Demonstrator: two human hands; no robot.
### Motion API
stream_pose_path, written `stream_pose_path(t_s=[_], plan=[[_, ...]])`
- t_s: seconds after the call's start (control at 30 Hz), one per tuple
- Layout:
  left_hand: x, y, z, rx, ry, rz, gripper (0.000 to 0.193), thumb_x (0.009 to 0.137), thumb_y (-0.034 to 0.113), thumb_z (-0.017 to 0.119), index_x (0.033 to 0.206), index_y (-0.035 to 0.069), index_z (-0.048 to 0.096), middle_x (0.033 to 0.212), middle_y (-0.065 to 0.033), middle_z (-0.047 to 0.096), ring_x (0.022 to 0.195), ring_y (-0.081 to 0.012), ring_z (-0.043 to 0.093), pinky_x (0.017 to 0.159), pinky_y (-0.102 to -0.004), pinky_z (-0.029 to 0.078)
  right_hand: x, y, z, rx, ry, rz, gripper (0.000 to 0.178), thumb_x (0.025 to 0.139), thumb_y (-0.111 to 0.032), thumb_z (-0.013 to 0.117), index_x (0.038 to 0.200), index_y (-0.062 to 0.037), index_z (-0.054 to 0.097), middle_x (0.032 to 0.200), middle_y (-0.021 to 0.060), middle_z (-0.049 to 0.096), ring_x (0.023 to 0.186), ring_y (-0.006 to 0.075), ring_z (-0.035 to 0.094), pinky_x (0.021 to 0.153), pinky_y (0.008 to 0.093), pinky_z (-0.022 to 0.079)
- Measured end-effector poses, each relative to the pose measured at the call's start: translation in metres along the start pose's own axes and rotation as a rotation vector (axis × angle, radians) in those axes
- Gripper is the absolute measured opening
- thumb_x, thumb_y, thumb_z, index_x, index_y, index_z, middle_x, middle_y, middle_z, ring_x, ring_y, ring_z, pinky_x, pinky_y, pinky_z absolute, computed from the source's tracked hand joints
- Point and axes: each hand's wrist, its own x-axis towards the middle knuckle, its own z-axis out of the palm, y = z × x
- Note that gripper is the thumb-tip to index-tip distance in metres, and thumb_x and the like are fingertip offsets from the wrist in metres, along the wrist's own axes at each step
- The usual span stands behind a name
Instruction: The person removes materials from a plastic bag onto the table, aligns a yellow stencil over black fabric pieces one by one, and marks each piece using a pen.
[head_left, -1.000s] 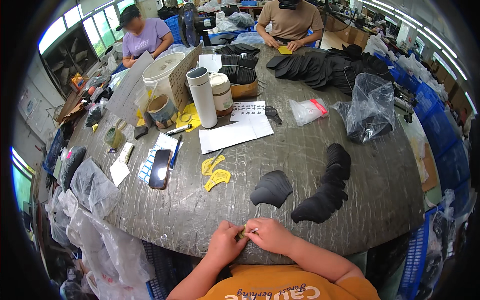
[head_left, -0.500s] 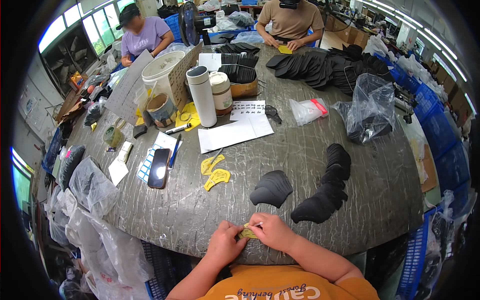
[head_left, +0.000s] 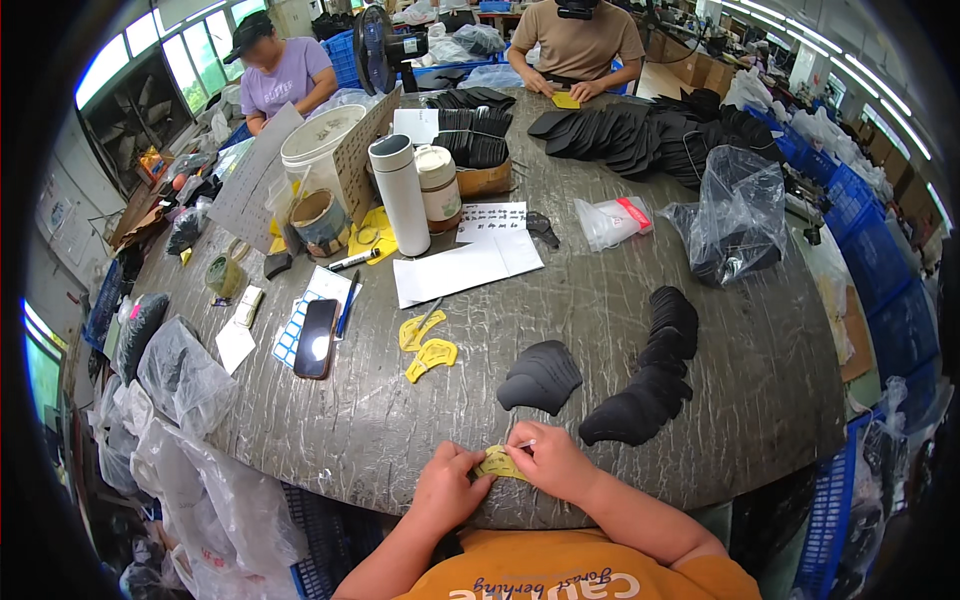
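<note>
At the near edge of the table, my left hand [head_left: 450, 482] presses thumb and fingers on the left end of a curved yellow template [head_left: 501, 462]. Pinched in my right hand [head_left: 556, 462] is a thin, pale pen-like stick [head_left: 524, 444], slanting over the template's right part. Whatever lies beneath the template is hidden. Just beyond my hands sits a small fanned stack of black curved pieces [head_left: 540, 378]. To its right, a longer overlapping row of black pieces [head_left: 640, 400] bends away. Two more yellow templates [head_left: 432, 358] lie farther left, with a slim tool across one.
A phone [head_left: 316, 340], white paper [head_left: 468, 270], a white bottle [head_left: 400, 195] and a bucket [head_left: 322, 135] stand or lie beyond. Plastic bags [head_left: 215, 490] hang at the left edge; blue crates [head_left: 885, 275] line the right. Two people [head_left: 578, 45] work across the table.
My right hand has shifted slightly right, uncovering more of the yellow template. My left hand stays about where it was. The person at far left has lowered their head and arm slightly.
</note>
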Motion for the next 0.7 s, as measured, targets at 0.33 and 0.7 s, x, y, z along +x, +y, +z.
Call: stream_pose_path(t_s=[0.33, 0.7], plan=[[0.001, -0.001, 0.001, 0.009, -0.002, 0.01, 0.032, 0.071, 0.011, 0.083, 0.099, 0.0, 0.072, 0.087, -0.0125, 0.06, 0.069, -0.0251, 0.061, 0.062, -0.0336, 0.051, -0.016, -0.002, -0.012, -0.07, 0.005, 0.033, 0.01, 0.085, -0.003, 0.065, 0.083, -0.0011, 0.055, 0.078, 0.0158, 0.062, 0.073, 0.0341, 0.064, 0.064, 0.0395, 0.051], [0.001, 0.001, -0.001, 0.001, -0.03, -0.043, 0.031, 0.072, 0.014, 0.082, 0.098, 0.002, 0.073, 0.09, -0.0142, 0.062, 0.077, -0.0318, 0.064, 0.069, -0.0386, 0.054, -0.037, -0.006, -0.023, -0.06, 0.017, 0.035, 0.012, 0.084, -0.003, 0.064, 0.081, -0.0015, 0.052, 0.075, 0.0155, 0.058, 0.071, 0.0361, 0.06, 0.064, 0.0426, 0.048]])
